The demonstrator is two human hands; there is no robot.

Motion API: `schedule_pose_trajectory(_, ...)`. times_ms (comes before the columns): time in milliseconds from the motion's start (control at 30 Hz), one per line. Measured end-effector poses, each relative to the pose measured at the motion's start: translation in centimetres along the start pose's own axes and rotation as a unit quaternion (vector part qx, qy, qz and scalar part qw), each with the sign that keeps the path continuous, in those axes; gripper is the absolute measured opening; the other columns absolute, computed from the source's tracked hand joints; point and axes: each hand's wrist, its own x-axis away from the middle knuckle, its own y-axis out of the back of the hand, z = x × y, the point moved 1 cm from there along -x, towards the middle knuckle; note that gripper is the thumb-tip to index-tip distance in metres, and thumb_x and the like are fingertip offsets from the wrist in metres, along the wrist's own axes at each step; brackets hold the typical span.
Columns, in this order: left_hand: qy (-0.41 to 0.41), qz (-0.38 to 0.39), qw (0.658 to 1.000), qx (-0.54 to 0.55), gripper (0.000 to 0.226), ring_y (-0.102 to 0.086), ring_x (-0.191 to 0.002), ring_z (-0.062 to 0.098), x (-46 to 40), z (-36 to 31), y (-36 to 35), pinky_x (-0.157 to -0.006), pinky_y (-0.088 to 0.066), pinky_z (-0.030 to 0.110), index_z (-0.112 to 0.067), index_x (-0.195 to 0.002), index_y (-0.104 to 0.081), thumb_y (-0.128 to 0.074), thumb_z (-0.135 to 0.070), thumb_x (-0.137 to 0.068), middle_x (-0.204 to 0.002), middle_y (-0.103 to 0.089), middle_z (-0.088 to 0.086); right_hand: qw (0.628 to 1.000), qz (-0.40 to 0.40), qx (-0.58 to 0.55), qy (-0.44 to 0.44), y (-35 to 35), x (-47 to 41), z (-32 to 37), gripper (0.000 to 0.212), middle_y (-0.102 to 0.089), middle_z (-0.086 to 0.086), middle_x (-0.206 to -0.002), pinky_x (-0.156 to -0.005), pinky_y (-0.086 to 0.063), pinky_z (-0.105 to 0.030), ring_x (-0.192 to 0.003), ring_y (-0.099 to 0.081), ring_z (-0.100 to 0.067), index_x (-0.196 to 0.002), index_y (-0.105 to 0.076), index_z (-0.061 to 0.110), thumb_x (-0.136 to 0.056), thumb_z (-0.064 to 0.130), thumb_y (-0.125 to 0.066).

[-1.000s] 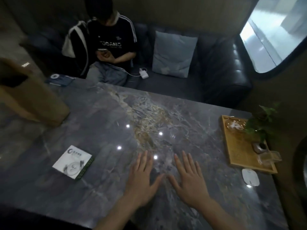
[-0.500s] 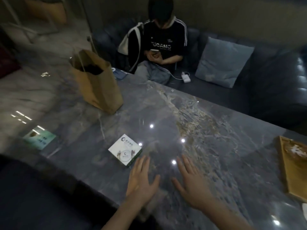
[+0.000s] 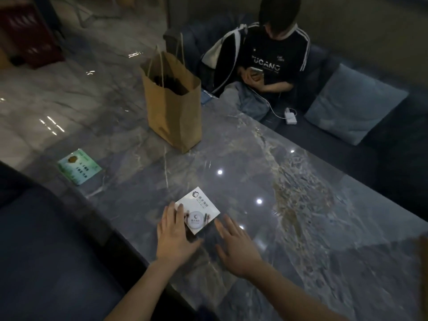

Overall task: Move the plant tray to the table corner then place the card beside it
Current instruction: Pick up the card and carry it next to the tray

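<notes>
A white square card (image 3: 201,209) with a round printed emblem lies flat on the dark marble table (image 3: 301,205). My left hand (image 3: 173,235) rests flat with its fingertips touching the card's left edge. My right hand (image 3: 236,246) hovers flat just right of the card, fingers spread, holding nothing. The wooden plant tray is almost out of view; only a brown sliver (image 3: 423,251) shows at the right edge.
A brown paper bag (image 3: 173,105) stands upright at the far left of the table. A green laminated card (image 3: 78,166) lies at the table's left corner. A person sits on the dark sofa (image 3: 382,100) beyond the table, beside a blue cushion (image 3: 354,105).
The view has swung left, so the plant tray has slid out of frame. Both hands have moved left to the white card; my left fingertips now touch it.
</notes>
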Motion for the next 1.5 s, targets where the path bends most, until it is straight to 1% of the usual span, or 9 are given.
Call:
schedule_pose_trajectory(133, 0.021, 0.031, 0.999, -0.008, 0.132, 0.002, -0.155, 0.031, -2.0, 0.6, 0.2, -0.125, -0.01, 0.048, -0.018, -0.158, -0.005, -0.081, -0.059, -0.059, -0.168, 0.004, 0.01, 1.0, 0.008, -0.007, -0.006, 0.0, -2.1, 0.1, 0.067, -0.004, -0.007, -0.164, -0.121, -0.021, -0.047, -0.15, -0.003, -0.028, -0.153, -0.008, 0.026, -0.095, 0.039, -0.039)
schedule_pose_trajectory(267, 0.036, 0.054, 0.998, 0.004, 0.137, -0.012, -0.153, 0.032, -3.0, 1.0, 0.0, -0.123, -0.023, 0.048, -0.018, -0.157, -0.006, -0.086, -0.054, -0.052, -0.166, -0.007, 0.01, 0.999, 0.031, -0.015, -0.012, -0.1, -3.5, 0.1, 0.07, -0.001, -0.007, -0.164, -0.12, -0.017, -0.049, -0.15, 0.0, -0.03, -0.153, -0.007, 0.029, -0.094, 0.041, -0.042)
schedule_pose_trajectory(400, 0.028, 0.057, 0.997, 0.045, 0.131, -0.041, -0.139, 0.033, -3.4, 0.8, -0.1, -0.099, -0.051, 0.046, -0.019, -0.152, -0.018, -0.088, -0.047, -0.045, -0.158, -0.024, 0.01, 0.997, 0.042, -0.055, -0.019, 0.2, -4.0, 0.0, 0.071, -0.005, -0.006, -0.164, -0.121, -0.019, -0.05, -0.15, -0.003, -0.027, -0.152, -0.009, 0.028, -0.092, 0.046, -0.041)
schedule_pose_trajectory(633, 0.021, 0.014, 0.996, 0.081, 0.11, -0.056, -0.119, 0.025, -3.0, 0.0, -0.3, -0.077, -0.047, 0.033, -0.021, -0.141, -0.036, -0.087, -0.044, -0.046, -0.145, -0.037, 0.0, 0.985, 0.037, -0.167, -0.026, 0.9, -3.9, -0.4, 0.066, -0.017, -0.003, -0.162, -0.117, -0.03, -0.043, -0.147, -0.02, -0.024, -0.152, -0.018, 0.019, -0.092, 0.026, -0.047)
schedule_pose_trajectory(900, 0.0, 0.016, 0.994, 0.11, 0.107, -0.058, -0.114, 0.016, -1.9, -1.9, -0.8, -0.082, -0.049, 0.032, -0.031, -0.137, -0.039, -0.086, -0.044, -0.041, -0.137, -0.038, -0.013, 0.955, -0.069, -0.278, -0.08, 2.0, -2.6, -1.5, 0.041, -0.059, -0.004, -0.129, -0.098, -0.047, -0.041, -0.116, -0.056, -0.022, -0.127, -0.05, 0.016, -0.087, 0.017, -0.052)
schedule_pose_trajectory(1133, -0.062, 0.027, 0.986, 0.152, 0.094, -0.06, -0.1, 0.005, -0.6, -4.8, -1.3, -0.079, -0.057, 0.034, -0.041, -0.126, -0.045, -0.086, -0.046, -0.042, -0.119, -0.045, -0.021, 0.897, -0.117, -0.392, -0.171, 3.2, -0.6, -3.2, 0.034, -0.071, 0.003, -0.113, -0.079, -0.054, -0.026, -0.096, -0.066, -0.011, -0.121, -0.06, 0.022, -0.087, 0.019, -0.053)
schedule_pose_trajectory(1267, -0.101, 0.037, 0.982, 0.157, 0.092, -0.06, -0.103, 0.004, -0.1, -6.7, -2.2, -0.075, -0.058, 0.034, -0.041, -0.126, -0.047, -0.089, -0.048, -0.043, -0.12, -0.047, -0.021, 0.858, -0.145, -0.446, -0.21, 3.4, 1.2, -5.1, 0.032, -0.072, -0.003, -0.108, -0.084, -0.058, -0.039, -0.095, -0.069, -0.015, -0.117, -0.064, 0.014, -0.086, 0.015, -0.057)
schedule_pose_trajectory(1367, -0.129, 0.065, 0.976, 0.166, 0.096, -0.057, -0.109, 0.0, 0.5, -7.7, -3.0, -0.078, -0.056, 0.028, -0.043, -0.13, -0.046, -0.09, -0.045, -0.045, -0.129, -0.047, -0.016, 0.815, -0.163, -0.499, -0.246, 3.2, 3.0, -6.6, 0.029, -0.073, -0.005, -0.106, -0.083, -0.059, -0.034, -0.093, -0.07, -0.015, -0.114, -0.065, 0.012, -0.085, 0.012, -0.062)
schedule_pose_trajectory(1500, -0.178, 0.091, 0.96, 0.198, 0.097, -0.045, -0.115, -0.022, 2.0, -9.9, -3.9, -0.083, -0.049, 0.008, -0.065, -0.125, -0.037, -0.088, -0.045, -0.045, -0.131, -0.035, -0.041, 0.751, -0.179, -0.574, -0.272, 3.0, 5.8, -8.9, 0.027, -0.072, -0.018, -0.108, -0.088, -0.058, -0.051, -0.097, -0.07, -0.031, -0.113, -0.064, 0.003, -0.086, 0.003, -0.062)
